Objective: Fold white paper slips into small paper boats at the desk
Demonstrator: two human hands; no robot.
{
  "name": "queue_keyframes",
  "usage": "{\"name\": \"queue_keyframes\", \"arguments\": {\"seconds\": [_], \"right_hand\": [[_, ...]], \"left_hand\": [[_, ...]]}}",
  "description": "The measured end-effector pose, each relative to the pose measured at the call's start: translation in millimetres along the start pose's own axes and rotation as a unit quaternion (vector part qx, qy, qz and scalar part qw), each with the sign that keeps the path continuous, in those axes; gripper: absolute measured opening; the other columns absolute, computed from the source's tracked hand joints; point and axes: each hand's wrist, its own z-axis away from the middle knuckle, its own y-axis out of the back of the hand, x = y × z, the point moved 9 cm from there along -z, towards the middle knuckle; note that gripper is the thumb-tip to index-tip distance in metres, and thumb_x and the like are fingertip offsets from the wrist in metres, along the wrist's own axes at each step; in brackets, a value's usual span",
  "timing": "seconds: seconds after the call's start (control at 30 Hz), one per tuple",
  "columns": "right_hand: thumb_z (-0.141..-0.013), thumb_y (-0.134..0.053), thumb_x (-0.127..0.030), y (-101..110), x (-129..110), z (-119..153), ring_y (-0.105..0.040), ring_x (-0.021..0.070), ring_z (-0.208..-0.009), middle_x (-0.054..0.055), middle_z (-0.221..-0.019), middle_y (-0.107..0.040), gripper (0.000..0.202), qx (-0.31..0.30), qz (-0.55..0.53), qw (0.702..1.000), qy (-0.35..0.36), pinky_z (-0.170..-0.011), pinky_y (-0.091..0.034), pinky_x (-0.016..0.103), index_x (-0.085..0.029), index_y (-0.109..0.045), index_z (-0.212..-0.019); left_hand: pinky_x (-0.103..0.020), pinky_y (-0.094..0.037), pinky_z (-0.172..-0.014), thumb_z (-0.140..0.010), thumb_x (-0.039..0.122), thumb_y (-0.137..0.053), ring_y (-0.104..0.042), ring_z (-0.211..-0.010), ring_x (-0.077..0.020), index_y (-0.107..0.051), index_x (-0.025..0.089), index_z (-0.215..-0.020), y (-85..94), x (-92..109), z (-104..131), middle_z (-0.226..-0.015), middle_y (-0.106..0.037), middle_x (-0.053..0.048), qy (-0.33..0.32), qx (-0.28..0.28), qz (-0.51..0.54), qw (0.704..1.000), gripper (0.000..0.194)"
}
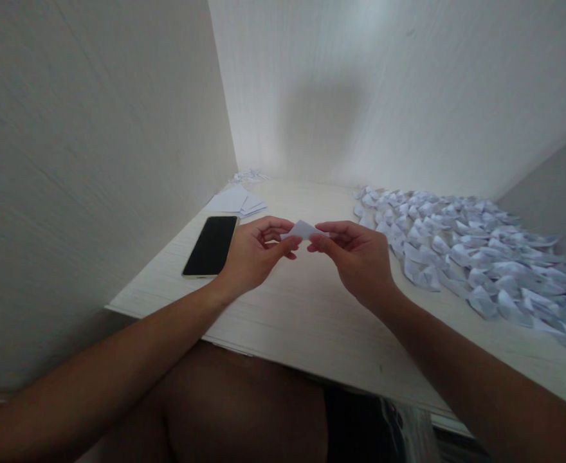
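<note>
A small folded piece of white paper (303,229) is held above the table between both hands, its pointed top facing away from me. My left hand (258,252) pinches its left end between thumb and fingers. At its right end, my right hand (360,257) grips it the same way. The fingers cover both ends of the paper. Many folded paper boats (456,244) are crowded together on the table to the right of my right hand.
A phone (211,246) with a dark screen lies left of my left hand. Behind it are white paper sheets (235,199), with small paper scraps (250,175) in the far corner. Walls (312,96) enclose the white table (292,315) at the left and back.
</note>
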Motion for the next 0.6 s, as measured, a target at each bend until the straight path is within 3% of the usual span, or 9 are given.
{"name": "queue_keyframes", "arguments": {"seconds": [0.17, 0.37, 0.6], "right_hand": [[-0.071, -0.091, -0.046, 0, 6, -4, -0.076, 0.0195, -0.069, 0.004, -0.073, -0.078, 0.034, -0.007, 0.001, 1.0, 0.006, -0.072, -0.063, 0.036, -0.02, -0.078, -0.088], [-0.067, -0.094, -0.045, -3, 11, -6, -0.076, 0.0197, -0.069, 0.005, -0.073, -0.079, 0.037, -0.043, -0.03, 0.998, -0.02, -0.072, -0.062, 0.036, -0.019, -0.078, -0.089], [-0.07, -0.092, -0.046, 2, 10, -11, -0.078, 0.0203, -0.071, 0.005, -0.074, -0.08, 0.034, -0.031, -0.044, 0.998, -0.023, -0.071, -0.06, 0.034, -0.019, -0.075, -0.083]], "left_hand": [[-0.025, -0.061, -0.054, -0.073, 0.034, -0.09, -0.069, -0.056, -0.0126, -0.074, 0.013, -0.089, -2.0, -13, -2, -0.075, -0.076, -0.005, 0.042, -0.016, -0.027, 0.999, 0.031], [-0.031, -0.064, -0.057, -0.065, 0.036, -0.096, -0.072, -0.057, -0.0178, -0.074, 0.013, -0.092, -0.9, -16, -6, -0.069, -0.076, -0.004, 0.055, -0.022, 0.016, 0.998, 0.042], [-0.037, -0.068, -0.068, -0.066, 0.041, -0.095, -0.078, -0.067, -0.0219, -0.074, 0.013, -0.091, 5.3, -21, -10, -0.083, -0.081, -0.011, 0.076, -0.028, 0.039, 0.996, 0.043]]}}
